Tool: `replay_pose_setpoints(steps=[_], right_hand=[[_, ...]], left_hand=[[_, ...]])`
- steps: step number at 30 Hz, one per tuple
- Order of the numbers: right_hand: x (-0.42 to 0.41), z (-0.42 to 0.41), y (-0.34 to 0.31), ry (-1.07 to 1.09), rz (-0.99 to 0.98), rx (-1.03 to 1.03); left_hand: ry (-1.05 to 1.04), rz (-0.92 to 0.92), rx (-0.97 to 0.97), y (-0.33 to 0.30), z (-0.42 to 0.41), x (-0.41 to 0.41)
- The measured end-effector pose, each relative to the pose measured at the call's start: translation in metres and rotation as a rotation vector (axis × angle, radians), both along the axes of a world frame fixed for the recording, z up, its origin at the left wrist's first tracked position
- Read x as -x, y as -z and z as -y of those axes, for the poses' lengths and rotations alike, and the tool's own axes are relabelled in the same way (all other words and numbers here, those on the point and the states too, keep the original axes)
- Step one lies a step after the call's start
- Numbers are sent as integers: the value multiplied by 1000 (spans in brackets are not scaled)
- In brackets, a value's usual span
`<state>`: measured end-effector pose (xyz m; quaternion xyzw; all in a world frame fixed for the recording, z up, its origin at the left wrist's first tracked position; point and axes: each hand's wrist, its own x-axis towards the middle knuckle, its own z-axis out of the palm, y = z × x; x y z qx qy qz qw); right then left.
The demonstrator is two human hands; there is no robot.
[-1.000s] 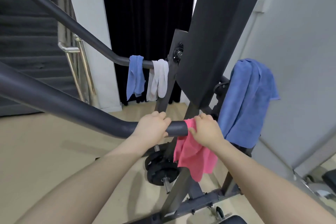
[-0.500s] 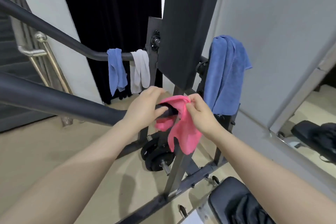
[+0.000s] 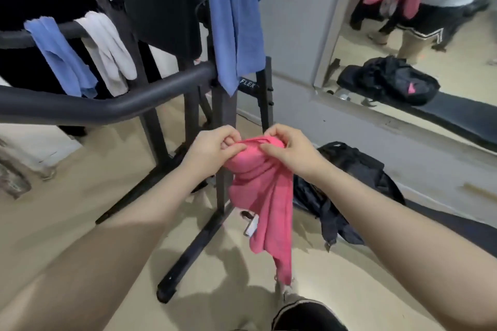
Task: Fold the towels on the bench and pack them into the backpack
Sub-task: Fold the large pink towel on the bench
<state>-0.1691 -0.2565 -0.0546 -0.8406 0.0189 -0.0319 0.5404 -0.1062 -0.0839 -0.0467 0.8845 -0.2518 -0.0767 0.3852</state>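
Observation:
A pink towel [image 3: 265, 196] hangs in the air in front of me, bunched at its top edge. My left hand [image 3: 212, 149] and my right hand [image 3: 289, 150] each pinch that top edge, close together. A black backpack [image 3: 355, 177] lies on the black bench [image 3: 457, 226] just right of the towel. On the exercise frame hang a large blue towel [image 3: 234, 21], a small blue towel [image 3: 61, 56] and a white towel [image 3: 110, 48].
The frame's padded bar [image 3: 134, 99] crosses the left at chest height, and its black uprights and floor feet [image 3: 193, 247] stand right behind the towel. A wall mirror [image 3: 419, 35] at right reflects the backpack, bench and me. Beige floor lies below.
The pink towel has come off the padded bar's end and now hangs free between both hands, lower and nearer to me. My view has swung right and down towards the backpack.

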Motion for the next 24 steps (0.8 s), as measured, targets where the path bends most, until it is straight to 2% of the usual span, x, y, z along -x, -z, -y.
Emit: replay_pose_setpoints(steps=[3,5,8,11,15,18,21,24], right_hand=[[36,33,17,120,-26,118],[64,59,31,161,-50,286],[108,101,50,196,-148,551],[156,151,65,378,-244,666],[227,243,92,615,-348,697],[281,319,113,686,-460,689],[331,399,140,781,-529,600],[376,462,171,844,-555,446]], left_hand=[[74,-113,31,15,36,20],[161,-151,27,25,67,36],[317,-134,-7,36,124,63],[477,-138,-39,50,191,99],[608,-121,-90,76,289,156],[596,-77,-100,93,357,192],[540,-106,-119,116,421,218],[499,-187,-233,150,473,237]])
